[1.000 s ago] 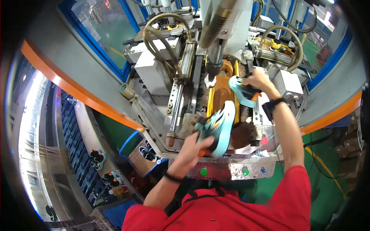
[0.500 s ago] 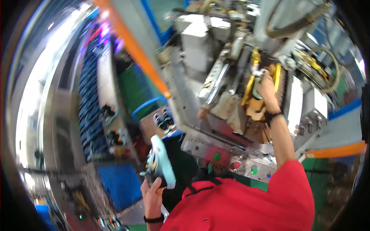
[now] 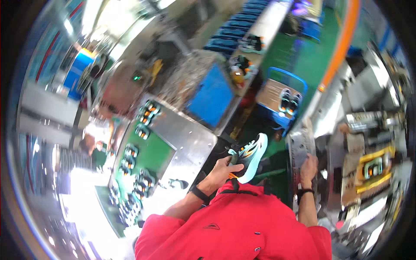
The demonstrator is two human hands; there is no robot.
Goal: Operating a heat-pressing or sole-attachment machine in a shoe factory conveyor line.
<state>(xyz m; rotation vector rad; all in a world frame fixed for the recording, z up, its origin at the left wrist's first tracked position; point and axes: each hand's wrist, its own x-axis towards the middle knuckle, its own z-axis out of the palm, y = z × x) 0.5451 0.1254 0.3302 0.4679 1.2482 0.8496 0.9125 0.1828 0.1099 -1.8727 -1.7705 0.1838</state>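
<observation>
My left hand (image 3: 223,170) grips a light teal shoe (image 3: 250,157) with a dark upper and orange marks, held out in front of my red shirt. The shoe hangs between a metal table (image 3: 190,143) on my left and the machine on my right. My right hand (image 3: 308,165) rests on the grey metal edge of the machine (image 3: 299,147), holding nothing that I can see. A black band is on each wrist.
A green conveyor (image 3: 149,154) carries several shoes at the left. A blue crate (image 3: 284,102) with two shoes stands ahead on the green floor. A blue bin (image 3: 211,100) sits beyond the table. The machine's yellow fixture (image 3: 372,169) is at far right.
My head has swung left, away from the machine. My left hand carried the shoe off the machine toward the conveyor side. My right hand dropped from the yellow fixture to the machine's edge.
</observation>
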